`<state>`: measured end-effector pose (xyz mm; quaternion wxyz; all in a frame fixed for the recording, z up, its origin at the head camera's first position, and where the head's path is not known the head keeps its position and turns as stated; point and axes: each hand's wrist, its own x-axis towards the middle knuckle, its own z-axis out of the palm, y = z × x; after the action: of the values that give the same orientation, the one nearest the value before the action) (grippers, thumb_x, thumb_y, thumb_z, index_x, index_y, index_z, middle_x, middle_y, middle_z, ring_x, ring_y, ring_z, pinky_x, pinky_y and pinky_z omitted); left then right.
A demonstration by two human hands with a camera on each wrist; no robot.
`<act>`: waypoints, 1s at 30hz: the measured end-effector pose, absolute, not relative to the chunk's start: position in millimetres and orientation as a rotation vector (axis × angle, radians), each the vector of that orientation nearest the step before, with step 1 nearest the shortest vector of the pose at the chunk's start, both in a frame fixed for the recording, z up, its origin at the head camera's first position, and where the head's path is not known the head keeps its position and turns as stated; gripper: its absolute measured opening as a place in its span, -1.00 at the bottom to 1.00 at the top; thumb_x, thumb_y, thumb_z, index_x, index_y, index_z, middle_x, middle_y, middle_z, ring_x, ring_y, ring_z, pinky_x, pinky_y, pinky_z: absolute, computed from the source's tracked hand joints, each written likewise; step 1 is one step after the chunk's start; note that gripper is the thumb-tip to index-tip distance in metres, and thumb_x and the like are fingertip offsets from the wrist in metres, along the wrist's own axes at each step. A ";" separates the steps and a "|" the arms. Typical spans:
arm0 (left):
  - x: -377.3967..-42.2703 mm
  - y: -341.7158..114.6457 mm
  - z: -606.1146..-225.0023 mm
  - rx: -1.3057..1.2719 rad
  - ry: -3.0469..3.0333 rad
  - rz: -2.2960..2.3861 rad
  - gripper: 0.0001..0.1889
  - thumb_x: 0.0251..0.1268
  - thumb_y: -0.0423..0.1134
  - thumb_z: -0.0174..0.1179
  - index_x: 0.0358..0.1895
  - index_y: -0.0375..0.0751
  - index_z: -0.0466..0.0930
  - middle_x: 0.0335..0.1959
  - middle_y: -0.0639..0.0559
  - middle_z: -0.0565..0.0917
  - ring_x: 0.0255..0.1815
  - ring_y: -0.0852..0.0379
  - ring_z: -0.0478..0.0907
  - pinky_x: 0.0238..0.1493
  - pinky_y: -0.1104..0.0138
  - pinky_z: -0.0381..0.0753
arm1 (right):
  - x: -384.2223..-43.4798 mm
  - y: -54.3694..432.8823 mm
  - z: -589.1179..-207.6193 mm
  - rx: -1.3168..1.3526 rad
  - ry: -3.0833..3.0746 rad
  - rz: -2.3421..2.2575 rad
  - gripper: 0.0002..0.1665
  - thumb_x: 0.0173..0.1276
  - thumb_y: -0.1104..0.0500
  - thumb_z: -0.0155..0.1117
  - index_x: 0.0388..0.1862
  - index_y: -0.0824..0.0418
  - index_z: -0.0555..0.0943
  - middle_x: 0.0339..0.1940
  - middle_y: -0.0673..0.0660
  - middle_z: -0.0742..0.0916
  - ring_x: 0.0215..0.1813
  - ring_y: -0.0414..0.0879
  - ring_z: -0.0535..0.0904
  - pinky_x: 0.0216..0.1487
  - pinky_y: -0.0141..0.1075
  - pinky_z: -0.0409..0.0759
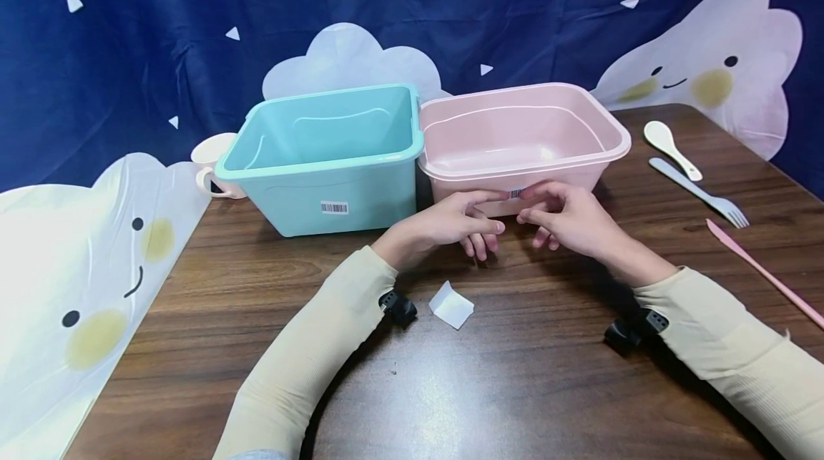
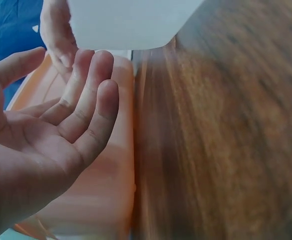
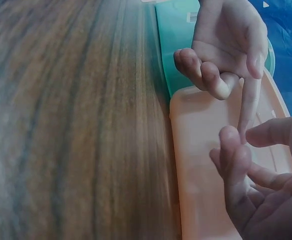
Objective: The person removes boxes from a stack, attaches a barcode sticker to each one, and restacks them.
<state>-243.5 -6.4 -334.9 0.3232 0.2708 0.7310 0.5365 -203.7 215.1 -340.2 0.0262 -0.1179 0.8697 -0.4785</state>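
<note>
A pink plastic bin (image 1: 502, 127) stands in front of me, with a small barcode label (image 1: 515, 194) on its front wall. My left hand (image 1: 460, 220) reaches in from the left, its index finger stretched out to the label's left end. The other fingers of that hand are loosely bent. On the label's right side is my right hand (image 1: 569, 220), fingers bent and the index fingertip close to the label. In the right wrist view, its thumb (image 3: 270, 132) comes near the left index fingertip. Neither hand shows anything held.
A teal bin (image 1: 283, 195) with its own barcode stands against the pink one's left side. Behind it is a pale pink cup (image 1: 215, 152). A white paper scrap (image 1: 452, 306) lies nearer me. At right lie a white spoon (image 1: 669, 145), blue fork (image 1: 698, 192) and pink knife (image 1: 759, 267).
</note>
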 end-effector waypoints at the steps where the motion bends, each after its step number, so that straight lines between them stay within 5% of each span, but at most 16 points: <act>1: -243.7 -6.5 -335.3 0.700 1.924 1.398 -0.37 0.51 -0.36 0.10 0.57 -0.19 0.13 -0.46 -0.11 0.70 -0.54 0.05 0.68 -0.47 0.28 0.67 | -203.8 215.0 -340.6 -0.366 2.680 -1.465 -0.58 0.46 0.27 0.23 0.22 0.43 0.48 -0.15 0.38 0.79 -0.56 -0.17 0.67 -0.57 -0.29 0.61; 30: -243.3 -8.5 -336.9 0.662 1.957 1.342 -0.37 0.53 -0.33 0.09 0.57 -0.17 0.11 -0.45 -0.11 0.69 -0.56 0.05 0.68 -0.46 0.28 0.66 | -204.4 214.6 -341.1 -0.374 2.581 -1.469 -0.53 0.50 0.25 0.20 0.29 0.44 0.42 -0.25 0.31 0.80 -0.57 -0.12 0.67 -0.57 -0.29 0.63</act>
<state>-243.3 -8.5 -336.9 0.3324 0.2536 0.7492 0.5137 -204.4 214.6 -341.1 0.0744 -0.1246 0.8599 -0.4894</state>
